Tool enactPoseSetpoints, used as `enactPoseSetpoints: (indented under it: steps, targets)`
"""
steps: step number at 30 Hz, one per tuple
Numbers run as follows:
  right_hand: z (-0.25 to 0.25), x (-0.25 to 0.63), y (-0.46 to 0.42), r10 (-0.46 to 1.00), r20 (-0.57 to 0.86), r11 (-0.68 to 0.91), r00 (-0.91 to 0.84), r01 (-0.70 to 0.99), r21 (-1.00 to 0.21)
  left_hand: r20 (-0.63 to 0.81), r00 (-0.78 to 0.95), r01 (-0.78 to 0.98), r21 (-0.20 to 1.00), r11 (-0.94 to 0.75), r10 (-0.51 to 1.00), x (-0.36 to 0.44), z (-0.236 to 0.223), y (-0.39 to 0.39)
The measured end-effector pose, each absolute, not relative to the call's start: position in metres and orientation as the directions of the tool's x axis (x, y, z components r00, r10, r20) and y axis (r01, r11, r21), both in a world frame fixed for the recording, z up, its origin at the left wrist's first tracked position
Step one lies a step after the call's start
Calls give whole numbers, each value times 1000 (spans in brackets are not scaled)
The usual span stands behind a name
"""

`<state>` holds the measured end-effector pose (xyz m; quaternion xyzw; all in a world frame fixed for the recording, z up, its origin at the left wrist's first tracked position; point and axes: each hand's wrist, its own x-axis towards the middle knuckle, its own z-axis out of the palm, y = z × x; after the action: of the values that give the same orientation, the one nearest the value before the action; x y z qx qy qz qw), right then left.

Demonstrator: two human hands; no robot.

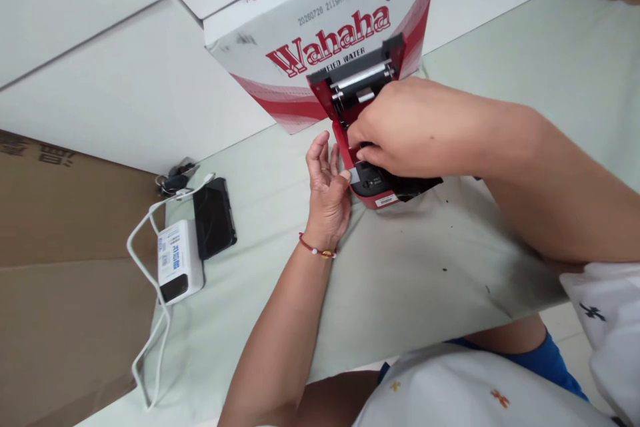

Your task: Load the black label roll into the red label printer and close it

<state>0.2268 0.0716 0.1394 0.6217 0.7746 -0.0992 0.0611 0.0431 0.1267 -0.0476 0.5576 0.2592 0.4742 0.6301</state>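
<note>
A small red and black label printer (383, 201) stands on the cloth-covered table with its lid (356, 77) raised. Inside the lid show a silver bar and a black roller. My left hand (327, 180) holds the printer's left side, fingers along the outer wall and thumb against a small pale grey piece (354, 175) at the near corner. My right hand (400, 127) reaches into the open body with its fingers curled together; what they grip is hidden. Black film-like material (417, 188) sticks out under my right hand, over the printer's near right edge.
Behind the printer stands a white and red Wahaha water carton (320, 27). On the left lie a black phone (214, 219), a white power bank (180, 260) with a white cable (145, 227), and keys (176, 177). A brown cardboard box (75, 267) borders the left side.
</note>
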Motion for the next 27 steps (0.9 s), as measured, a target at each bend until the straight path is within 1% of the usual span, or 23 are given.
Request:
enactPoseSetpoints:
  steps: [2,4,6,8,10,13,18,22,25,27]
  targets:
    - [129,231,82,954,-255,137,-157,986,-96,160,425,-351,936,0,891,43,-45,123]
    - [122,236,91,938,-300,139,-175,981,-138,139,432,-367,930,33,891,44,-44,122]
    - [117,239,97,925,-325,147,-198,974,-175,142,435,-366,930,31,889,44,-44,121]
    - [115,239,101,922,-348,121,-172,979,-164,152,441,-364,931,22,884,43,-46,122]
    - [114,238,104,928,-356,72,-110,991,-117,163,451,-365,931,14,878,43,-48,124]
    - [112,235,106,941,-329,49,-81,993,-103,169,459,-366,930,13,872,43,-50,124]
    - [111,235,103,950,-309,-2,-35,993,-119,162,447,-372,928,18,880,45,-50,124]
    - [118,239,94,977,-209,19,-46,991,-131,157,428,-386,922,23,890,47,-48,123]
    - [131,247,85,984,-155,55,-83,983,-174,167,418,-377,926,3,893,48,-47,122]
    - [142,257,79,990,-124,45,-71,979,-197,167,422,-370,929,1,891,48,-47,122]
